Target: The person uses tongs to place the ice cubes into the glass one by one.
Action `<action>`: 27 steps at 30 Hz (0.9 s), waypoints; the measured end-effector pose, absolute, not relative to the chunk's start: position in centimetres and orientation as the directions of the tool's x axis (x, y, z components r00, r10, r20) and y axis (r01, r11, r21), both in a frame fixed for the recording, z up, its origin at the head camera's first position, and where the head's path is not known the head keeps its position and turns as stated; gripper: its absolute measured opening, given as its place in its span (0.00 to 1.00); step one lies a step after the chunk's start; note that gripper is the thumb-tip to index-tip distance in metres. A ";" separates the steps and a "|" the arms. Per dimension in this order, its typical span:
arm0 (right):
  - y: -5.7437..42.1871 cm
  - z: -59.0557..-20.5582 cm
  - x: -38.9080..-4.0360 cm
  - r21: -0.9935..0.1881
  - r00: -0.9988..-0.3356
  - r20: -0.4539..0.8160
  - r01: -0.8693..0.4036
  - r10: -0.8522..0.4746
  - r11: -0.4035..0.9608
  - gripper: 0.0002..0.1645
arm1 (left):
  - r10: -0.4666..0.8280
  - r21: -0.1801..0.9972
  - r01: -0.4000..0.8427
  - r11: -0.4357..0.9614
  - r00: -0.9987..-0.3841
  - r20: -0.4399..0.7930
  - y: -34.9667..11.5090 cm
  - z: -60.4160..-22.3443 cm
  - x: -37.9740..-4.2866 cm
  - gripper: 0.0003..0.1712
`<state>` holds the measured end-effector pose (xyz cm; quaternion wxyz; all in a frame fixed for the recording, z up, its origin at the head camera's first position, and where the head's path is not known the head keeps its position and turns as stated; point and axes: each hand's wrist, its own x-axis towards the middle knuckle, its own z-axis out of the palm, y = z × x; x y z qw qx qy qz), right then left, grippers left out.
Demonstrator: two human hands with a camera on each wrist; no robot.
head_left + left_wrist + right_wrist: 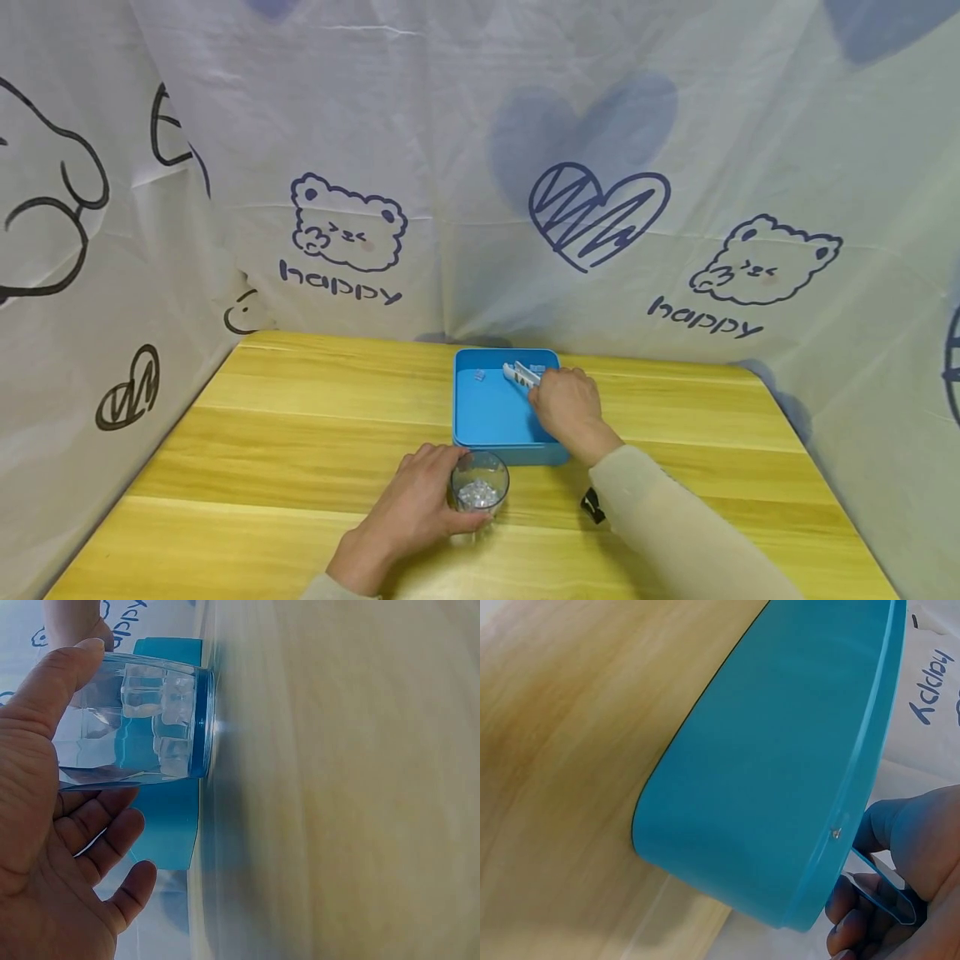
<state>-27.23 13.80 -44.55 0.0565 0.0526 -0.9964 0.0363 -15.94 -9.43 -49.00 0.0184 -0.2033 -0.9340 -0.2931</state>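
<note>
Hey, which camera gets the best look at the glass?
The left wrist view: the glass appears large and side-on, with clear cubes visible inside. The head view shows it smaller, from above; the right wrist view doesn't show it.

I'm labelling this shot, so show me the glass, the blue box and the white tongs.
Glass [112,735]: left wrist view, on its clear side wall.
Blue box [495,413]: head view, on its bare inside floor.
White tongs [520,377]: head view, on one of the arms.
</note>
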 end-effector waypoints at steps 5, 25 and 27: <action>13.9 -44.6 -27.2 -0.057 -0.987 0.126 -0.110 -0.102 0.992 0.18 | 0.368 0.541 0.389 0.746 -0.917 0.152 -9.4 -49.0 -15.9 0.47; 15.1 -44.1 -26.3 -0.064 -0.977 0.161 -0.148 -0.137 0.987 0.19 | 0.373 0.534 0.396 0.747 -0.914 0.157 -9.4 -48.8 -15.7 0.48; 15.2 -44.0 -26.2 -0.068 -0.977 0.159 -0.152 -0.139 0.986 0.19 | 0.374 0.531 0.398 0.748 -0.914 0.157 -9.4 -48.8 -15.7 0.48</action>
